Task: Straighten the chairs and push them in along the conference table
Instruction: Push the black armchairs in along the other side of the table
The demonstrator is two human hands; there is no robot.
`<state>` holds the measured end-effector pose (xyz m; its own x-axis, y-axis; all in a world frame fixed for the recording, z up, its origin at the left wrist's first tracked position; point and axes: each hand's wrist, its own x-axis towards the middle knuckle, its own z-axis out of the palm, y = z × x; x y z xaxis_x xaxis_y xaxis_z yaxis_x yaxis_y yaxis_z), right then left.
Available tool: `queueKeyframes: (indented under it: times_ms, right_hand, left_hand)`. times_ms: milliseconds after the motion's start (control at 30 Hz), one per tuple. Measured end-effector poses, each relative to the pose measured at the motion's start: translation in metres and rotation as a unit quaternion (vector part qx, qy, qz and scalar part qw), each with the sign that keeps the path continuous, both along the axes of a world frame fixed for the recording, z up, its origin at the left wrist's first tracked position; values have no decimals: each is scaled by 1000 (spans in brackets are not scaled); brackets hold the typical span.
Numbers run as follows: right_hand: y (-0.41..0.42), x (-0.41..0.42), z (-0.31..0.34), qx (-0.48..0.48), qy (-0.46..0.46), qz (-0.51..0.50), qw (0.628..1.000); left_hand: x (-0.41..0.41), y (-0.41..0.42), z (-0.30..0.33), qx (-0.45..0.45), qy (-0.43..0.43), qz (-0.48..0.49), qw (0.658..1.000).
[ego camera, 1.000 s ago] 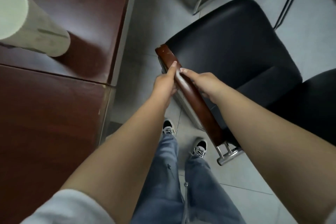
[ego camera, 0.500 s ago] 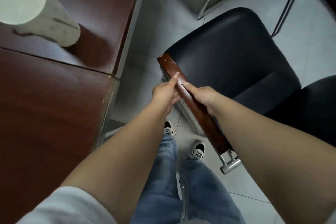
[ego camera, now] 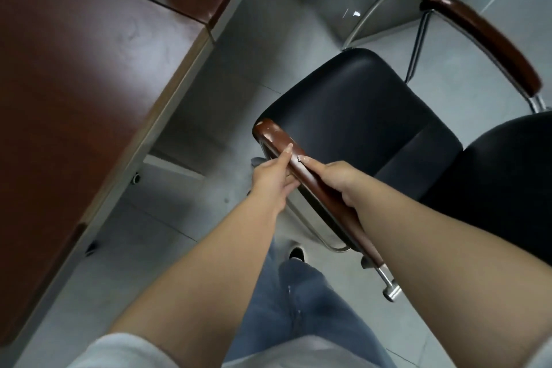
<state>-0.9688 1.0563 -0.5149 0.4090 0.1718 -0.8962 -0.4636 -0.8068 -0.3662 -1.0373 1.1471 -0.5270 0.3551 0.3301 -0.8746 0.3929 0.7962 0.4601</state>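
Head view: the left hand and right hand both grip the near armrest; the chair sits right of the table, angled, not yet pushed in.

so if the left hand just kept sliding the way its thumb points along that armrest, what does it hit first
Probably nothing solid: the left hand points up the near armrest toward its rounded front end, then bare floor short of the conference table. Depth is unclear.
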Motion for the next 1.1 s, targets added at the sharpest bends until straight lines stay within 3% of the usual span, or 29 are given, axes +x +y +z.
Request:
queueKeyframes:
  times_ms: [500, 700, 800, 933, 1100]
  right_hand:
    - [-60, -116, -19, 3, 0, 120, 993]
    - [-70, -161, -29, 8, -55, 169, 984]
    - [-77, -164, -22, 19, -88, 101, 991]
    - [-89, -169, -7, 28, -108, -9, 994]
    - [-88, -180, 38, 89, -102, -165, 977]
  left_hand:
    - [-136, -75, -10, -38, 37, 106, 993]
    - [-179, -88, -23, -53, 7, 118, 992]
    - [-177, -90, -18, -63, 11, 101, 993]
    - [-189, -92, 4, -34, 40, -4, 999]
    - [-195, -94, 49, 10, -22, -24, 999]
